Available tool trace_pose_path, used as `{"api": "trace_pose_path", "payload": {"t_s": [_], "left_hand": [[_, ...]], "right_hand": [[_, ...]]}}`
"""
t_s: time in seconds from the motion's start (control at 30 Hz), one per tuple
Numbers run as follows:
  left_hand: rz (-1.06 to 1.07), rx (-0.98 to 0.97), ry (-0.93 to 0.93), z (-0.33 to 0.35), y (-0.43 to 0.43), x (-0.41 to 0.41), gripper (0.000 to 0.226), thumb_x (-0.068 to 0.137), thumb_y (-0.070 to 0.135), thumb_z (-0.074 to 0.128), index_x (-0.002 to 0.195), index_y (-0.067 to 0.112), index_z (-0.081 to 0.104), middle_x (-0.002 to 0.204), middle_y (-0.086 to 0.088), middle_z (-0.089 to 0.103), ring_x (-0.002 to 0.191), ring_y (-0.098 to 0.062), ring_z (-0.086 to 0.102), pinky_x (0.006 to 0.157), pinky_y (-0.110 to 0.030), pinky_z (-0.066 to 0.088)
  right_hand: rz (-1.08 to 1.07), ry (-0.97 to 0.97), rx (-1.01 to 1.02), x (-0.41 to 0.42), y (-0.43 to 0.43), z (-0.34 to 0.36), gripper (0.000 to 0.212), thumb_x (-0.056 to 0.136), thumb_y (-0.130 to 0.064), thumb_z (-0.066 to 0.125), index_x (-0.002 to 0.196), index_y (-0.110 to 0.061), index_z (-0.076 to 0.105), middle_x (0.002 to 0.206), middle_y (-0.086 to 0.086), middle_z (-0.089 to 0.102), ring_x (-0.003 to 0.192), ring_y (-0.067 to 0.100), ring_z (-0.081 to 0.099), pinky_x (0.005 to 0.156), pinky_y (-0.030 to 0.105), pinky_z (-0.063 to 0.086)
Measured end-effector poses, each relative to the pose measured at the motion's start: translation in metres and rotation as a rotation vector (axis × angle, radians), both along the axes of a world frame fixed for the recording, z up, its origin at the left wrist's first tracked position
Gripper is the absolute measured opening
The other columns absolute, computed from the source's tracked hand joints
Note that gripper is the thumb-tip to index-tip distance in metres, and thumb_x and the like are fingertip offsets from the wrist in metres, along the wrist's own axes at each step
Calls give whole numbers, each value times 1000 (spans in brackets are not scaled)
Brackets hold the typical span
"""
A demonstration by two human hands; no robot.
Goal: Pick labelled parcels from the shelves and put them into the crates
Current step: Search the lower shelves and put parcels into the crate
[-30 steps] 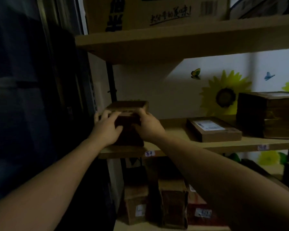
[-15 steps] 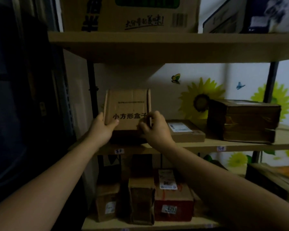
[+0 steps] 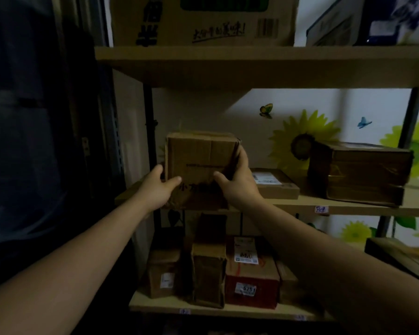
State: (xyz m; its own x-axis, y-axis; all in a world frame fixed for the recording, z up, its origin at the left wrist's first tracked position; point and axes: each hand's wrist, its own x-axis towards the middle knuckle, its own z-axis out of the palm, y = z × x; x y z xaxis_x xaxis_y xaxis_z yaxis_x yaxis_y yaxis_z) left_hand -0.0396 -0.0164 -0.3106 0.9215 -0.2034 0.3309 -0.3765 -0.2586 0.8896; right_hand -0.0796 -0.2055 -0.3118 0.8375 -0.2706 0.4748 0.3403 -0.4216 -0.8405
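A small brown cardboard box (image 3: 200, 155) with dark printed characters is held between both hands at the left end of the middle shelf (image 3: 363, 210). My left hand (image 3: 156, 187) grips its lower left corner, thumb on the front face. My right hand (image 3: 237, 182) grips its right side, fingers wrapped along the right edge. The box is tilted up with a broad face toward me. No crate is in view.
A flat labelled parcel (image 3: 273, 183) and a stack of taped brown parcels (image 3: 358, 172) lie on the same shelf to the right. Several labelled parcels, including a red box (image 3: 250, 274), stand on the lower shelf. A large carton (image 3: 203, 20) sits on the top shelf. A dark surface fills the left.
The box has been tipped up from lying on the shelf and is lifted clear in both hands; my right hand has slid up along its right edge.
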Motion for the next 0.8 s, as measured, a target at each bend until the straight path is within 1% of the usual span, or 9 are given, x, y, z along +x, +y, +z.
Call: {"api": "trace_pose_path", "payload": {"t_s": [0.07, 0.13, 0.23, 0.33, 0.43, 0.5, 0.6, 0.7, 0.8], "left_hand": [[-42, -7, -11, 4, 4, -2, 29, 95, 30, 54, 120, 33, 40, 111, 7, 56, 91, -4, 56, 68, -17, 45], [-39, -34, -46, 6, 9, -2, 32, 93, 30, 56, 123, 31, 43, 121, 2, 57, 101, -12, 59, 81, -27, 52], [69, 8, -164, 8, 13, -3, 46, 93, 42, 51, 135, 24, 46, 133, 1, 46, 115, -15, 50, 96, -32, 45], [186, 14, -218, 11, 13, -9, 42, 100, 41, 31, 125, 17, 56, 121, 2, 55, 106, -14, 51, 85, -24, 37], [181, 64, -227, 7, 14, -7, 35, 99, 29, 39, 133, 22, 47, 128, 3, 51, 115, -16, 49, 94, -30, 40], [127, 20, -146, 3, 14, -4, 50, 95, 31, 49, 142, 28, 33, 137, 1, 44, 126, -22, 44, 103, -33, 36], [38, -137, 42, 5, 7, -6, 73, 92, 42, 54, 149, 25, 12, 144, 0, 40, 129, -22, 41, 97, -29, 34], [35, -190, 102, 9, -1, -3, 68, 89, 35, 60, 144, 25, 21, 134, -2, 48, 118, -24, 50, 84, -35, 44], [-11, -164, 41, 14, 2, 1, 61, 87, 20, 64, 139, 26, 33, 127, 1, 54, 110, -19, 54, 88, -36, 48]], "right_hand": [[-1, 12, 49, -3, 5, 3, 90, 88, -26, 66, 147, -49, 2, 147, 0, 40, 134, 24, 42, 105, 55, 42], [-25, 37, 70, -4, 9, 4, 101, 90, -27, 66, 150, -43, -14, 152, 2, 35, 136, 27, 41, 106, 51, 42], [-64, 99, 98, -4, 14, 5, 98, 95, -28, 59, 150, -33, -22, 152, 5, 36, 132, 27, 45, 101, 42, 43], [-116, 92, 119, -1, 15, 6, 88, 98, -28, 53, 152, -33, -16, 155, 4, 30, 135, 28, 40, 108, 47, 41], [-162, 99, 57, -3, 19, 6, 80, 97, -27, 54, 153, -41, -2, 158, 0, 9, 139, 30, 32, 108, 49, 40], [-149, 113, -13, -4, 22, 7, 77, 95, -34, 57, 153, -42, 6, 155, -2, 4, 138, 30, 32, 108, 47, 41], [-88, 129, -102, -8, 30, 9, 80, 90, -53, 58, 153, -39, 11, 152, -3, 10, 134, 30, 36, 106, 44, 43], [-10, 157, -230, -8, 40, 11, 88, 83, -67, 55, 153, -40, 9, 155, -5, 12, 137, 29, 33, 106, 47, 43], [47, 159, -173, -8, 37, 18, 80, 89, -50, 58, 153, -40, 13, 151, -2, 30, 127, 25, 47, 90, 36, 52]]}}
